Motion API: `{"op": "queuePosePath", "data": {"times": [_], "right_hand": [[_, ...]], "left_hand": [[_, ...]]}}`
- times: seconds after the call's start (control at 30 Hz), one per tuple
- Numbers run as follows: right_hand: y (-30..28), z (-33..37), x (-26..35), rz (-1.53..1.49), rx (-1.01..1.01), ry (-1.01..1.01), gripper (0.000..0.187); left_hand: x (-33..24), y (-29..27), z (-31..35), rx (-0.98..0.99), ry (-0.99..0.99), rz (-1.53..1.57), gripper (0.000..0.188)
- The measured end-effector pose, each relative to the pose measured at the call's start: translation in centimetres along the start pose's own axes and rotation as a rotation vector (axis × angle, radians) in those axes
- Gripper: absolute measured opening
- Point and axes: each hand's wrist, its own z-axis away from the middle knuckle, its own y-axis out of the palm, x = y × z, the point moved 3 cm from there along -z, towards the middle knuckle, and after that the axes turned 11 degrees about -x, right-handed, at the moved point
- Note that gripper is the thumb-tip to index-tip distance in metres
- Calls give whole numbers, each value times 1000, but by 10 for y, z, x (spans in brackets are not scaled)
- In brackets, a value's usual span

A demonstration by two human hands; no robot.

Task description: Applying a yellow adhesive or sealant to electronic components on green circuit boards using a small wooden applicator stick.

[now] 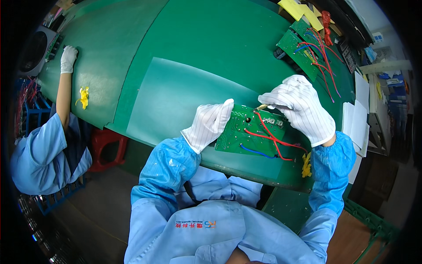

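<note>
A: Entry. Green circuit board (248,134) lies flat near the front edge of the bench (193,53). Left hand (210,124), white glove, rests flat against the board's left edge, fingers straight and together, gripping nothing.

B: Right hand (301,112)?

A: Fingers pinched on a small yellowish connector (262,106) at the board's top edge. Red wires (274,138) and a blue wire (255,152) run across the board.

B: Advice for this step?

A: My judgement: keep the left palm steadying the board, hold the connector square and keep the wires free of the pinch.

B: Surroundings?

A: Green mat covers the bench. More wired boards (303,46) at far right, white paper sheets (354,119) beside them, a yellow scrap (306,165) at the front edge. A co-worker's gloved hand (68,58) rests far left.
</note>
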Motion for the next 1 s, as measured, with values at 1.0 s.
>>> {"op": "queuePosePath", "data": {"times": [1.0], "right_hand": [[2,-11,13,122,-74,10,23]], "left_hand": [[10,4,8,-25,-31,36,66]]}}
